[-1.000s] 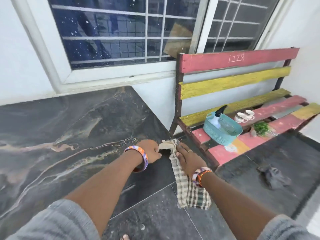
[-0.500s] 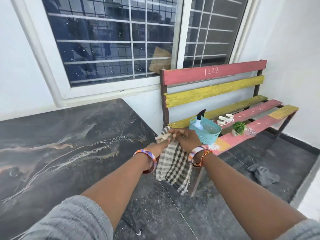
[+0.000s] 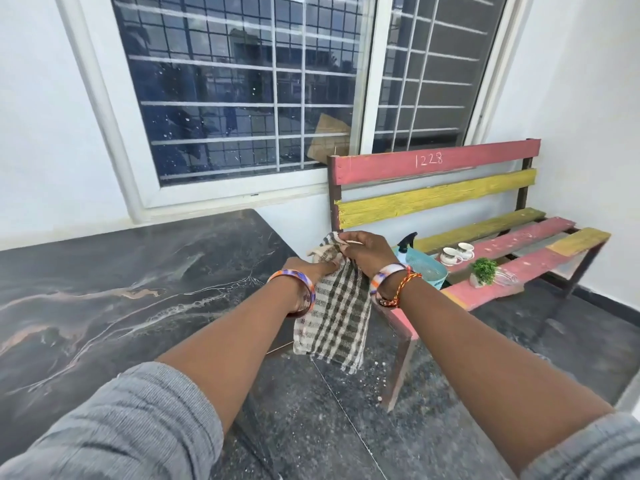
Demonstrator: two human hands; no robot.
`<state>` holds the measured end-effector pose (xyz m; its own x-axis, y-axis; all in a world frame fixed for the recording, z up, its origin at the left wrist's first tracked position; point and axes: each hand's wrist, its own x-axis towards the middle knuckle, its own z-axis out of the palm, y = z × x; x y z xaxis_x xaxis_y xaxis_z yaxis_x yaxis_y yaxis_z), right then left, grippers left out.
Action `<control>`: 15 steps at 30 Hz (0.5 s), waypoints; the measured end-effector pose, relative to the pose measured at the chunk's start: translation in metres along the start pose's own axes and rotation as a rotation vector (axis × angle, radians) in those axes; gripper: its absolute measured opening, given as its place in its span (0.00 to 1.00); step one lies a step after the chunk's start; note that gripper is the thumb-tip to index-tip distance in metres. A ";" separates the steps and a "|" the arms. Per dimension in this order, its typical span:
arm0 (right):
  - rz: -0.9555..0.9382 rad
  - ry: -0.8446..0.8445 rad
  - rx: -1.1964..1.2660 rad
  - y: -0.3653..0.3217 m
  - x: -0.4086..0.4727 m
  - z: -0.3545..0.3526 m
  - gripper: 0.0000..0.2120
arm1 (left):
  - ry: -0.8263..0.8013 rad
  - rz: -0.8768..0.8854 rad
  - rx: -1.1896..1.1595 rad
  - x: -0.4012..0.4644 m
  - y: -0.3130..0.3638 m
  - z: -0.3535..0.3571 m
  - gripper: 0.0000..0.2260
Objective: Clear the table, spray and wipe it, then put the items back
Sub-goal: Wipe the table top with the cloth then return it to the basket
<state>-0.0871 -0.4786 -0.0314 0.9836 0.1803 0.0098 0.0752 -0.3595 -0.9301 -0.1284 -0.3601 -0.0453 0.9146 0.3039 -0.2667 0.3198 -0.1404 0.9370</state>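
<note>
Both hands, left hand [image 3: 317,268] and right hand [image 3: 363,252], are pinching the checked brown-and-white cloth [image 3: 334,317]; a loose pinch might be letting it drop onto the dusty floor [image 3: 346,427].

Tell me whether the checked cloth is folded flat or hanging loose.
Hanging loose: the checked cloth dangles unfolded below both hands, left hand and right hand, which bunch its top edge.

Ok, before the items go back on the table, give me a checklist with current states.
1. Table free of items: ok.
2. Table dry: cannot tell; it is glossy marble.
3. Hands free to carry: not ok; left hand and right hand both hold the cloth.
4. Items within view on the bench: ok; basket with spray bottle, cups, plant.
5. Cloth folded away: not ok; it hangs loose.
</note>
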 end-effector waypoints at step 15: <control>0.504 -0.146 0.157 0.046 0.007 0.015 0.29 | 0.085 0.070 -0.196 0.009 0.037 -0.014 0.12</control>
<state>-0.0793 -0.4804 -0.0792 0.8577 0.1506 -0.4916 -0.4355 -0.2956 -0.8503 -0.1117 -0.3493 -0.0097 0.9062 0.3790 -0.1877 0.1949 0.0197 0.9806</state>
